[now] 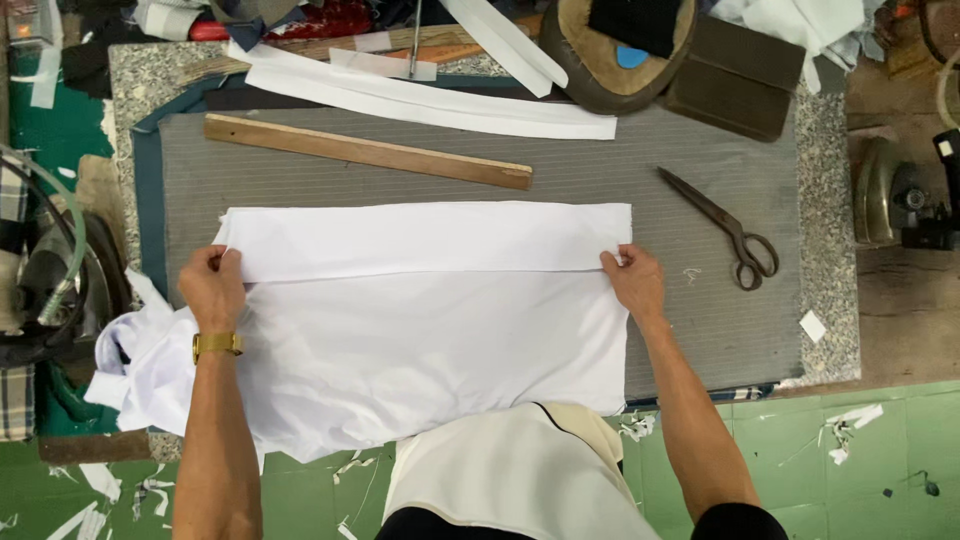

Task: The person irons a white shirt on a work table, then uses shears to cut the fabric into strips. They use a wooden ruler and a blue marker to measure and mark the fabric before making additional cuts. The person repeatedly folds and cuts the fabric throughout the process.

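A white cloth (420, 340) lies spread on the grey striped pad (700, 290) of the work table, its far edge folded back toward me in a wide band (430, 240). My left hand (212, 285), with a gold watch on the wrist, pinches the left end of that folded band. At the band's right end, my right hand (632, 280) pinches the fold's corner. The cloth's left part hangs bunched over the table edge.
A wooden ruler (368, 151) lies beyond the cloth, with long white fabric strips (430, 100) behind it. Dark scissors (722, 225) rest on the pad to the right. An iron (55, 270) sits at the left, another iron (885, 190) at the right. Fabric scraps litter the green floor.
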